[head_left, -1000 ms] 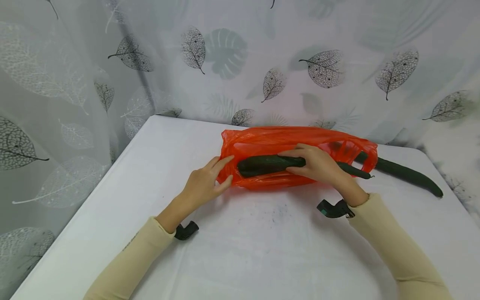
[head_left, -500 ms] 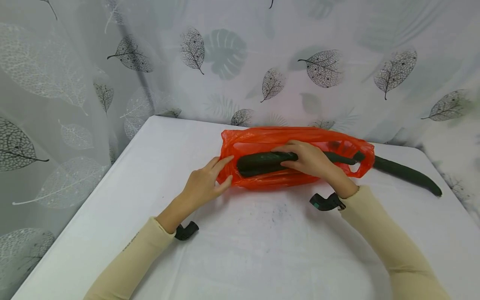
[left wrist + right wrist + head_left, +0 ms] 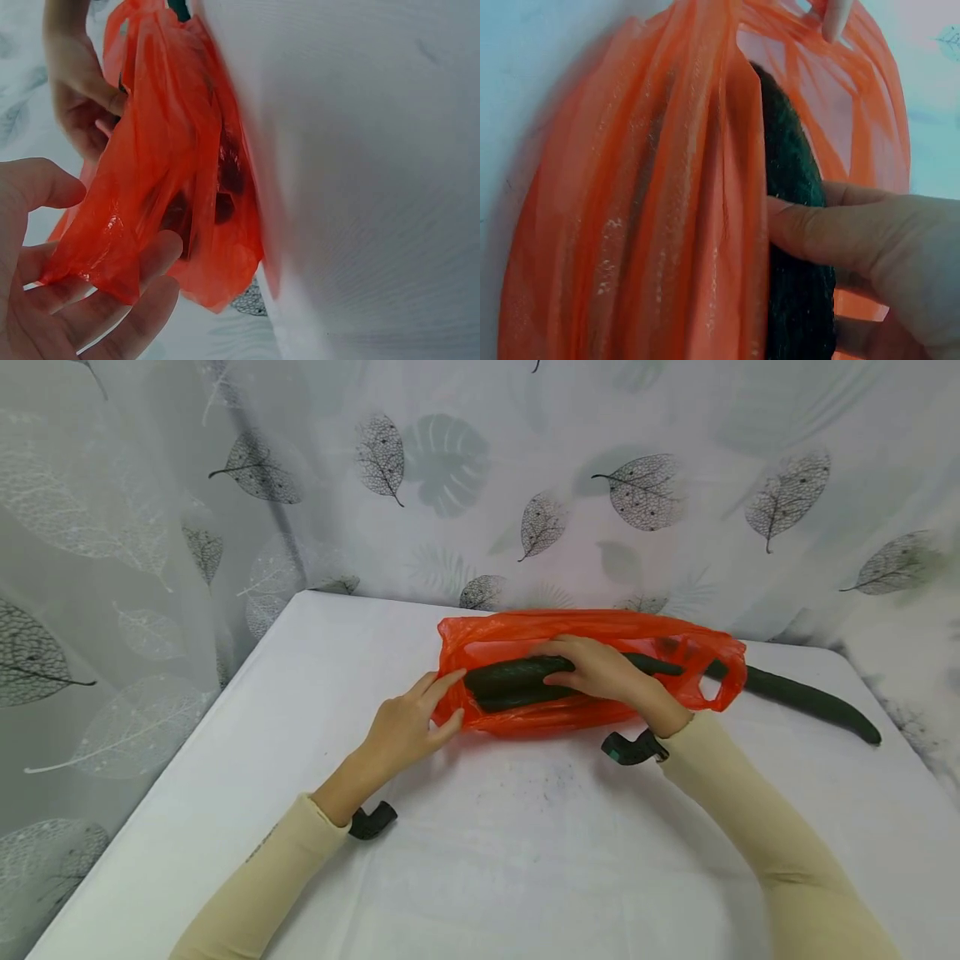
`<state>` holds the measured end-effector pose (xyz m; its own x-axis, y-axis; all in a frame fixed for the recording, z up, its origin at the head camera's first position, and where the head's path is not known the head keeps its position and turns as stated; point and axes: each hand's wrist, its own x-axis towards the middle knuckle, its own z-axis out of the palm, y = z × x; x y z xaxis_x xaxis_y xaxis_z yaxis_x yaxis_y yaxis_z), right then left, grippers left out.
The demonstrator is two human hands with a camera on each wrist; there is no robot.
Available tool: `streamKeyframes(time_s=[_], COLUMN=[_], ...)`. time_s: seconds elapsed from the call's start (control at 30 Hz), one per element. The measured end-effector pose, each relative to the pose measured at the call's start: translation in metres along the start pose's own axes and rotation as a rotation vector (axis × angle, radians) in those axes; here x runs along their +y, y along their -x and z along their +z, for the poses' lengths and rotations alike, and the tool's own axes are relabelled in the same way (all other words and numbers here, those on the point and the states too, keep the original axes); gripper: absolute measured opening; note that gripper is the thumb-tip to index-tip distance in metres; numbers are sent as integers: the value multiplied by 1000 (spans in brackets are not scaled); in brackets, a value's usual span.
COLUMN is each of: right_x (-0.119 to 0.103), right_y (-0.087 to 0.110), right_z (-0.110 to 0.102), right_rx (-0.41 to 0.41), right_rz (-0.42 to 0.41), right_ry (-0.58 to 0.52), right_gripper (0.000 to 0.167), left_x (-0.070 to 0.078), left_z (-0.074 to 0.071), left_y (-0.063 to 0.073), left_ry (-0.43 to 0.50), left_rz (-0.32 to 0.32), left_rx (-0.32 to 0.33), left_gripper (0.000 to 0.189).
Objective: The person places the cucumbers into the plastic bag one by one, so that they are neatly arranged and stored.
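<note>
Firmly enough, it seems, the right hand [image 3: 588, 667] is gripping the upper cucumber [image 3: 517, 675], its thumb lying on one flank and its fingers on the other, with the gap between them just filled by the girth. That cucumber is lying lengthwise in the open mouth of the orange-red plastic carrier bag [image 3: 570, 622], its blunt end pointing left. Just under its near side, a lower cucumber [image 3: 517, 698] is resting in the same bag.

At the bag's left end, the left hand [image 3: 411, 718] is spreading its fingers against the thin film, thumb well apart, not closing round anything.

To the right, a third cucumber [image 3: 817, 700] is stretching out over the white table [image 3: 525, 860]; its left end is passing under the bag's handles, and whether it is inside I cannot tell. Beyond the far edge, a leaf-print curtain [image 3: 480, 485] is hanging.

Judging by looks, the cucumbers should be handling as stiff, fairly weighty and a little slippery, best held round the middle. The bag should be proving light, limp and easily torn, better steadied by a gathered edge.
</note>
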<state>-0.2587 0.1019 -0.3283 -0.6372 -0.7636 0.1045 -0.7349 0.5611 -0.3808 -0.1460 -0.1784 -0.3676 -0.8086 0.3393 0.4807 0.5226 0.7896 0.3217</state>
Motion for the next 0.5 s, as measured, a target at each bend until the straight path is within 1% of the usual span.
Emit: streamKeyframes(time_s=[0.13, 0.37, 0.5], right_x=[3, 4, 6], right_y=[-9, -14, -20], right_z=[2, 2, -1], right_rx=[-17, -51, -75], right_rz=[-41, -66, -92], right_ry=[-36, -55, -72], right_gripper=[47, 45, 44], left_x=[-1, -1, -1], left_z=[1, 1, -1], left_y=[1, 1, 1], left_ry=[0, -1, 0], left_rz=[5, 13, 15], left_rx=[-5, 8, 15], left_gripper=[49, 47, 48])
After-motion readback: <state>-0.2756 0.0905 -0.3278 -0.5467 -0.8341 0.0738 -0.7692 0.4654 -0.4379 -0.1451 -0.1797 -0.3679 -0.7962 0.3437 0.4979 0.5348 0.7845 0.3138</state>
